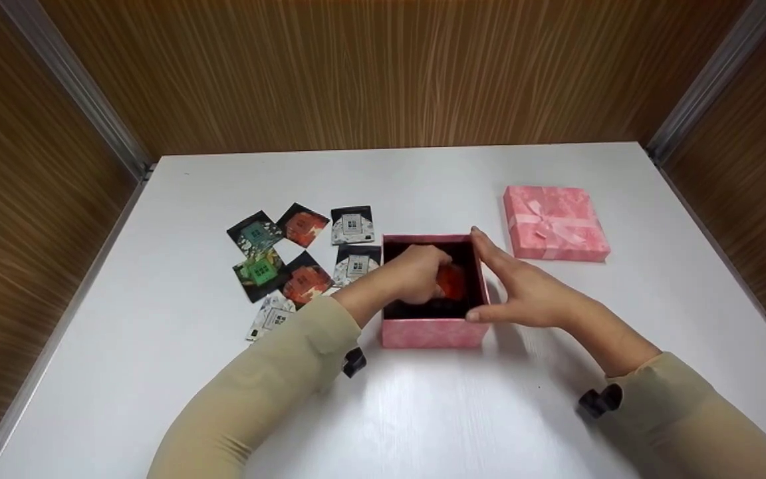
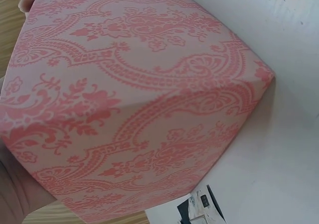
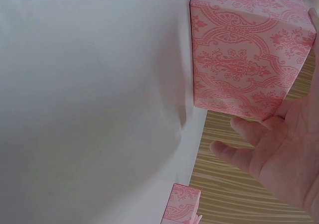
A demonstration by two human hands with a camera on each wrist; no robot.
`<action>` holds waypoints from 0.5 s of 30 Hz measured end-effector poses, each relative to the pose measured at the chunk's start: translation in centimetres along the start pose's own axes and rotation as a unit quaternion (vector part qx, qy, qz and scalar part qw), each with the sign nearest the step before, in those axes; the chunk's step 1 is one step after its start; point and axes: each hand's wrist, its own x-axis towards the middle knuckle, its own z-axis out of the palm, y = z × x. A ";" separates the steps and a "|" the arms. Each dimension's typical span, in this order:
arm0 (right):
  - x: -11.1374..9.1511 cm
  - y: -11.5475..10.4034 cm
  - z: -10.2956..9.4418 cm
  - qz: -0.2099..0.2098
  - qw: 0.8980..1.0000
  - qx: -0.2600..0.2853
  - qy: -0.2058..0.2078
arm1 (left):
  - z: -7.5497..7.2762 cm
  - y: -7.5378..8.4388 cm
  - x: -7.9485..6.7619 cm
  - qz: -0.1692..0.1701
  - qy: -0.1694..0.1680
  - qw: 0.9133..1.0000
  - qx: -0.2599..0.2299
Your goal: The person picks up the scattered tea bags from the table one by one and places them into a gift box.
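An open pink patterned box [image 1: 433, 332] with a dark inside stands on the white table. My left hand [image 1: 416, 274] reaches down into it and pinches a red tea sachet [image 1: 451, 282], part of which the hand and the box's shadow hide. Fairly straight, the fingers of my right hand [image 1: 536, 293] touch the box's right side, thumb at the front corner and a finger at the back corner. In the right wrist view, other fingers [image 3: 244, 129] of that hand extend past the box [image 3: 244, 59]. The left wrist view shows mostly the box's outer walls [image 2: 149, 84].
Left of the box lie several square tea sachets: teal [image 1: 256, 234], orange-red [image 1: 303, 226], green [image 1: 260, 269] and black-and-white [image 1: 352, 226]. A pink lid with a ribbon bow [image 1: 559, 226] lies to the right. Wooden panels [image 1: 383, 73] enclose the table [image 1: 383, 412].
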 end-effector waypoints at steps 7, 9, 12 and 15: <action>0.0 0.0 0.0 -0.004 1.000 0.002 0.000 | -0.6 0.5 -0.4 -0.019 -0.022 0.999 0.024; 0.0 0.0 0.0 -0.002 1.000 0.004 -0.001 | -1.0 0.7 -0.7 -0.027 -0.027 0.999 0.023; 0.0 0.0 0.0 0.000 1.000 0.006 -0.002 | -1.9 0.8 -1.3 -0.031 -0.030 0.999 0.003; 0.0 0.0 0.0 0.002 1.000 0.008 -0.001 | -2.9 0.6 -2.1 -0.012 -0.015 0.999 -0.028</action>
